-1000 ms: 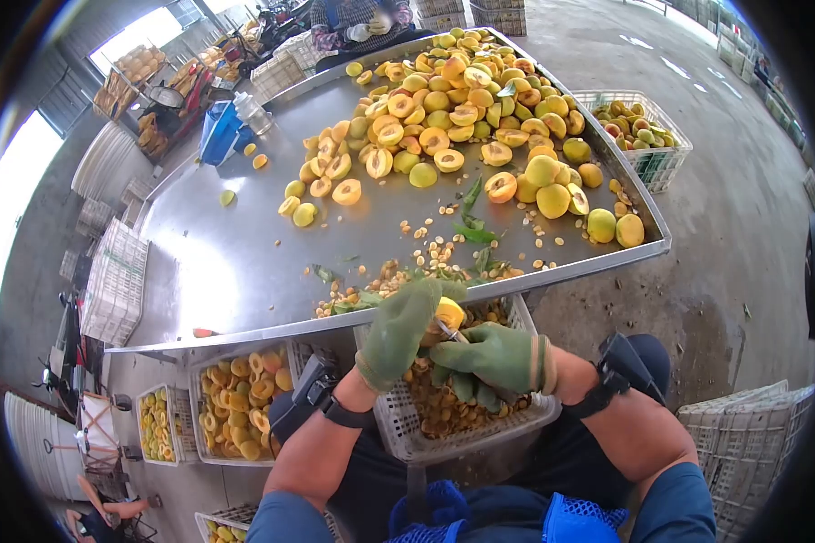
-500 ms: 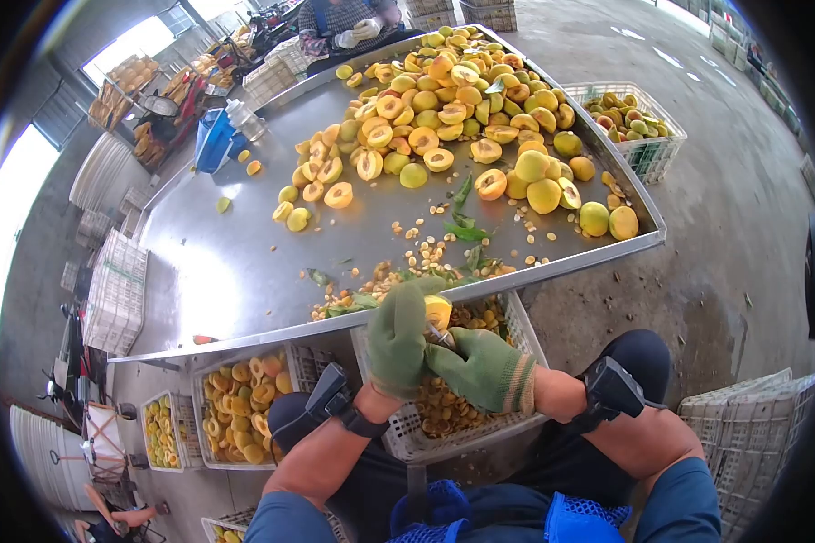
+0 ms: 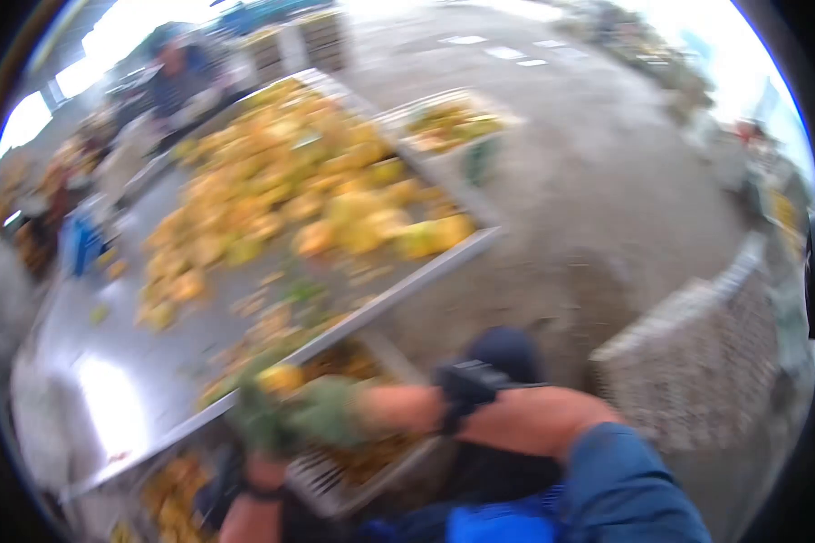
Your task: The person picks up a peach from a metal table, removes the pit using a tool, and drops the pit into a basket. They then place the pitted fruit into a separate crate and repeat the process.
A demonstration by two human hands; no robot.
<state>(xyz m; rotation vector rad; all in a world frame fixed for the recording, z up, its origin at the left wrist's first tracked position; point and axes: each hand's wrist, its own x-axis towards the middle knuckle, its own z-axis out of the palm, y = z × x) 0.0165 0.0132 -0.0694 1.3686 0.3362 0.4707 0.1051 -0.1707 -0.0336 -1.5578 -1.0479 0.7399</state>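
Motion blur smears the whole view. My left hand (image 3: 261, 416), in a green glove, is closed around a yellow peach (image 3: 281, 378) that shows above its fingers. Beside it, touching or nearly so, is my right hand (image 3: 328, 413), also gloved and closed. A small metal tool showed at its fingers half a second ago; blur hides it now. Both hands are over a white crate (image 3: 394, 357) of fruit pieces, at the near edge of the metal table (image 3: 145, 348). A heap of whole and halved peaches (image 3: 281, 172) covers the table's far part.
Pits and leaves (image 3: 290, 308) are scattered by the table's raised rim. A crate of fruit (image 3: 453, 127) stands past the right edge, and stacked crates (image 3: 697, 362) rise at the right. Another fruit crate (image 3: 177, 493) is at lower left. A person (image 3: 181, 81) sits across the table.
The view has swung to the right and blurred, so table and hands appear farther left and the stacked crates show more. My hands stay together by the peach.
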